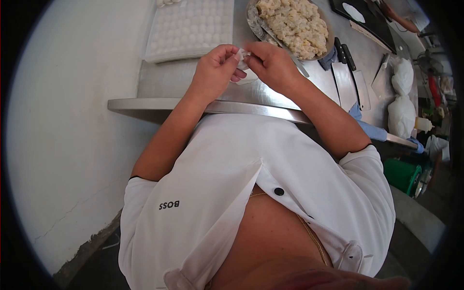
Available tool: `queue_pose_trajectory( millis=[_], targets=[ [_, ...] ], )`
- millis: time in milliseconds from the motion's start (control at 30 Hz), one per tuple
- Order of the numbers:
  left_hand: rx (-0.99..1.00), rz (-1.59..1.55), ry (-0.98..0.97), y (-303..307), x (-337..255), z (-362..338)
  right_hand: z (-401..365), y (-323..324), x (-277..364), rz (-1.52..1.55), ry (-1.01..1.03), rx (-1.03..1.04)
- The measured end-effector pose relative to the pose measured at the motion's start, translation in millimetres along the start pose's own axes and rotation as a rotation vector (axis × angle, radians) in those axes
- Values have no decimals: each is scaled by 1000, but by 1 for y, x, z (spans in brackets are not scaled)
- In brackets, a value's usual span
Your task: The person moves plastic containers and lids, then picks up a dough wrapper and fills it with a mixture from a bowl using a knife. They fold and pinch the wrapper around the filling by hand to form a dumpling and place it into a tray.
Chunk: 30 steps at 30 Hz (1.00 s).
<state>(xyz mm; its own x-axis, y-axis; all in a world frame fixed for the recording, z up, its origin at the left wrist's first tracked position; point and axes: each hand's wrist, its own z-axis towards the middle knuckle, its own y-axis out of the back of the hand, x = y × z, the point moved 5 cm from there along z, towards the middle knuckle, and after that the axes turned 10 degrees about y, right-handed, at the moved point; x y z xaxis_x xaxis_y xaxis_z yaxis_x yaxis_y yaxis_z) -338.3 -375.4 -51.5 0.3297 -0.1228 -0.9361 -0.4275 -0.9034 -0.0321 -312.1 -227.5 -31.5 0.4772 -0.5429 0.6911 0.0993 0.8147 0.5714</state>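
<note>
Over the steel table (pixel 169 82), a small white dough wrapper (pixel 242 59) is pinched between my two hands. My left hand (pixel 217 67) has its fingers curled round the wrapper's left side. On the other side, my right hand (pixel 270 63) closes thumb and fingertips on its edge. Another white piece (pixel 249 77) lies on the table just beneath them. Beyond my right hand stands a round metal bowl (pixel 330 41) of chunky pale filling (pixel 299 29), with a flat metal spatula (pixel 300 66) leaning across its rim. A tray of many small white dumplings (pixel 191 29) sits behind my left hand.
Cleavers (pixel 344 84) with black handles lie right of the bowl, near a blue cloth (pixel 374 129) and tied white bags (pixel 402 116). A dark board (pixel 369 24) is at the back right, beside another person's arm (pixel 398 17). A white wall (pixel 63 121) borders the left.
</note>
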Motion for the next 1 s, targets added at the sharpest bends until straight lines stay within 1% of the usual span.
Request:
queue_pose_trajectory(
  millis=[200, 333, 400, 433, 500, 567, 633, 667, 700, 733, 767, 800, 833, 867, 933, 1000],
  targets=[
    [-20, 14, 10, 2, 2, -1, 1, -1, -1, -112, 99, 71],
    [-22, 62, 6, -1, 0, -3, 1, 0, 2, -103, 77, 98],
    [-13, 45, -5, 0, 3, -1, 2, 5, 7, 17, -102, 56],
    [-5, 26, -15, 1, 4, 0, 1, 4, 4, 16, -101, 55],
    [-3, 42, -17, 1, 2, -1, 1, 2, 1, -49, 45, 38],
    [-4, 60, -16, 1, 0, -3, 1, 2, 0, -66, 41, 53],
    [-31, 11, 30, 3, -1, -4, 2, 3, 0, -88, 40, 64],
    [-31, 11, 29, 3, -3, -4, 2, 3, -3, 57, -54, 67],
    [-7, -125, 75, 4, -2, -4, 1, 2, -6, 203, -149, 70],
    [15, -261, 120, 5, -1, -4, 2, 2, -5, 205, -147, 72],
    [10, -261, 121, 11, 1, -1, 3, 2, -5, 279, -189, 67],
    [225, -376, 203, 9, 6, 3, 3, 1, -6, 352, -231, 62],
    [442, -488, 285, 4, 10, 4, 3, 0, -7, 354, -231, 63],
    [441, -488, 286, 6, 12, 6, 3, -1, -8, 408, -218, 60],
    [520, -513, 275, 6, 14, 7, 3, 0, -8, 462, -207, 54],
    [530, -522, 267, 8, 15, 9, 3, 0, -8, 500, -305, 114]
  ],
)
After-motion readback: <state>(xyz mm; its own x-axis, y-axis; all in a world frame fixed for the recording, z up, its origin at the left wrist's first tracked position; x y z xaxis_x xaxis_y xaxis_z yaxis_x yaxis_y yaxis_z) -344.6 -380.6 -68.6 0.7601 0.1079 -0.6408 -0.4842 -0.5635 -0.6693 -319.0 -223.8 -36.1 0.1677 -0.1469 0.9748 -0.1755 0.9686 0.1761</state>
